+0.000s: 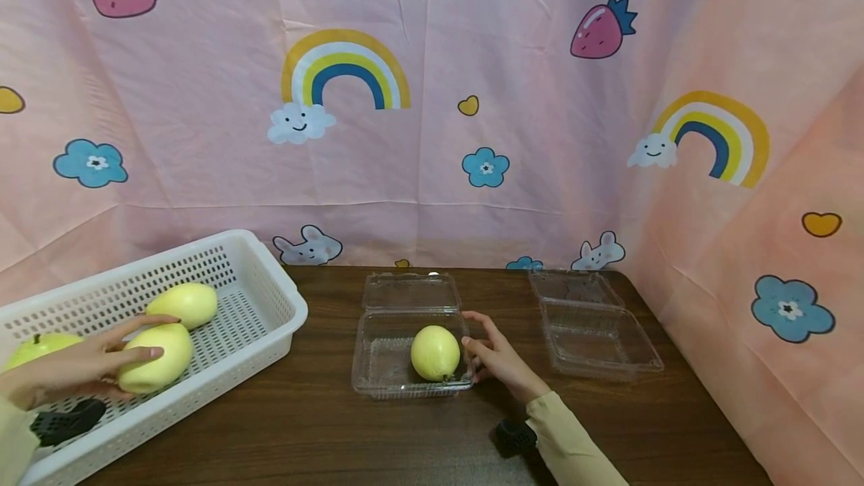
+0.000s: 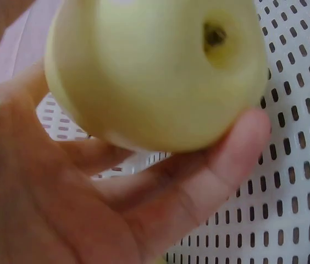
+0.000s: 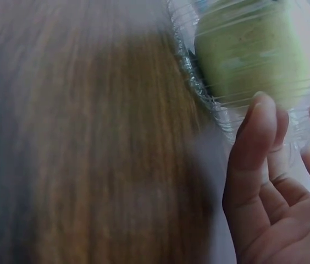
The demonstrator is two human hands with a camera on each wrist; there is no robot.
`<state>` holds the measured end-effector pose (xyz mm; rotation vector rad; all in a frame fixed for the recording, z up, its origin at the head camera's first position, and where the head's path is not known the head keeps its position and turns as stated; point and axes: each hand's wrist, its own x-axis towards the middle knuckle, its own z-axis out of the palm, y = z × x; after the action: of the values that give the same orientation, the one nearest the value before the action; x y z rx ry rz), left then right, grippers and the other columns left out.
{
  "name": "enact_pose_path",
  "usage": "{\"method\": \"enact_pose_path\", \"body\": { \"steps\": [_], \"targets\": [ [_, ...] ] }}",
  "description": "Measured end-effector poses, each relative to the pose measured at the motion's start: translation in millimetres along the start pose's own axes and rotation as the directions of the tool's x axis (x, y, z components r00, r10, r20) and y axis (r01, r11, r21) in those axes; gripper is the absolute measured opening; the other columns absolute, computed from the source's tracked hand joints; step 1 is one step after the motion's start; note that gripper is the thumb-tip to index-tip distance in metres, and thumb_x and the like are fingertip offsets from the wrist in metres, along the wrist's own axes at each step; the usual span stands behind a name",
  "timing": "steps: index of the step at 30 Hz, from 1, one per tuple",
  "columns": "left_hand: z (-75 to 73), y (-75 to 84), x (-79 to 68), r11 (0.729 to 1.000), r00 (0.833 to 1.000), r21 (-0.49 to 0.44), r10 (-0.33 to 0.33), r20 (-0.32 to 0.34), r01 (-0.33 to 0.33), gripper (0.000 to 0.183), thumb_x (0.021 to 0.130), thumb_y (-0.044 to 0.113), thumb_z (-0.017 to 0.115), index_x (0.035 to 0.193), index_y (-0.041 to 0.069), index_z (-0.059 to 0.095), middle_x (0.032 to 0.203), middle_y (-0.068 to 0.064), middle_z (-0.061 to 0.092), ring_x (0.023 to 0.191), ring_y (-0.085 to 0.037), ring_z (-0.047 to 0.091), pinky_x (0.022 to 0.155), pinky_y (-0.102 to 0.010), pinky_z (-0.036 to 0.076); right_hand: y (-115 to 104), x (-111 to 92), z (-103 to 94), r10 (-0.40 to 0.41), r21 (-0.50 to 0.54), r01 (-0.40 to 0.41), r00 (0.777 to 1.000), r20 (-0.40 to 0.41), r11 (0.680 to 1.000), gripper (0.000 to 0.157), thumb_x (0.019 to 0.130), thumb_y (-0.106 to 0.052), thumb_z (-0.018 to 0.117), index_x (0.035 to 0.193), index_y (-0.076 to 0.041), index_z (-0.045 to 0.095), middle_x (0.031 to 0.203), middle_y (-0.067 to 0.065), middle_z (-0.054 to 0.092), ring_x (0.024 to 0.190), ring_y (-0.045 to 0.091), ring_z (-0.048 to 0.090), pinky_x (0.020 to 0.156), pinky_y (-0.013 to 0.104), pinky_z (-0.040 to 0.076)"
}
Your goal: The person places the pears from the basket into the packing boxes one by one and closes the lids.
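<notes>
My left hand (image 1: 79,363) is inside the white basket and grips a pale yellow-green pear (image 1: 162,363), thumb and fingers around its sides. In the left wrist view this pear (image 2: 155,77) shows a dark hollow at one end. Beside it lie another pear (image 1: 189,303) and one with a short stem (image 1: 47,345), partly behind the hand. My right hand (image 1: 501,363) rests its fingertips against the right side of a clear plastic clamshell box (image 1: 381,366), lid folded back. One pear (image 1: 434,353) sits in the box's right half, close to those fingertips.
The perforated white basket (image 1: 270,321) stands at the left of the dark wooden table (image 1: 324,426). A second open clear clamshell box (image 1: 594,336) lies at the right. A patterned pink cloth (image 1: 432,193) hangs along the back and right side.
</notes>
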<state>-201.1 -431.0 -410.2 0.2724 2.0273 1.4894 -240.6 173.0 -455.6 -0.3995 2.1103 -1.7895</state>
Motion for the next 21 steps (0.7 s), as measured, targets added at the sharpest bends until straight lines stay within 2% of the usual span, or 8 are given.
{"method": "enact_pose_path", "body": {
  "steps": [6, 9, 15, 21],
  "targets": [
    [-2.1, 4.8, 1.1, 0.999, 0.999, -0.015, 0.044, -0.006, -0.044, 0.052, 0.107, 0.014, 0.035, 0.130, 0.060, 0.037, 0.108, -0.016, 0.050, 0.089, -0.033, 0.062, 0.073, -0.053, 0.054, -1.4, 0.3, -0.3, 0.000, 0.002, 0.000, 1.000, -0.002, 1.000, 0.054, 0.103, -0.022, 0.050, 0.150, -0.018, 0.024, 0.082, 0.009, 0.055, 0.062, 0.019, 0.057, 0.056, 0.039, 0.051],
    [-2.2, 7.2, 0.7, 0.997, 0.996, 0.035, 0.072, -0.060, -0.070, 0.054, 0.106, 0.012, 0.038, 0.130, 0.060, 0.034, 0.109, -0.017, 0.050, 0.090, -0.034, 0.062, 0.073, -0.054, 0.053, -1.1, -0.1, -0.6, 0.003, -0.005, -0.003, 1.000, -0.006, 1.000, 0.054, 0.102, -0.021, 0.051, 0.150, -0.018, 0.025, 0.082, 0.009, 0.055, 0.063, 0.018, 0.057, 0.057, 0.037, 0.051],
    [1.3, 13.1, -0.8, 0.993, 0.978, 0.110, 0.067, -0.198, -0.046, 0.054, 0.105, 0.014, 0.043, 0.125, 0.062, 0.028, 0.112, -0.025, 0.045, 0.090, -0.030, 0.062, 0.075, -0.052, 0.054, 1.5, 0.5, -0.9, 0.005, 0.000, -0.005, 1.000, -0.017, 1.000, 0.052, 0.102, -0.021, 0.051, 0.148, -0.019, 0.028, 0.083, 0.009, 0.054, 0.062, 0.017, 0.057, 0.056, 0.034, 0.050],
    [5.4, 18.9, -1.0, 0.993, 0.966, 0.113, 0.042, -0.253, -0.014, 0.053, 0.104, 0.017, 0.046, 0.123, 0.063, 0.027, 0.112, -0.031, 0.043, 0.089, -0.030, 0.062, 0.074, -0.050, 0.054, 4.1, 2.2, -0.6, 0.005, -0.004, -0.005, 1.000, -0.026, 1.000, 0.051, 0.101, -0.020, 0.052, 0.147, -0.018, 0.030, 0.083, 0.008, 0.054, 0.062, 0.017, 0.056, 0.055, 0.034, 0.051]
  ]
}}
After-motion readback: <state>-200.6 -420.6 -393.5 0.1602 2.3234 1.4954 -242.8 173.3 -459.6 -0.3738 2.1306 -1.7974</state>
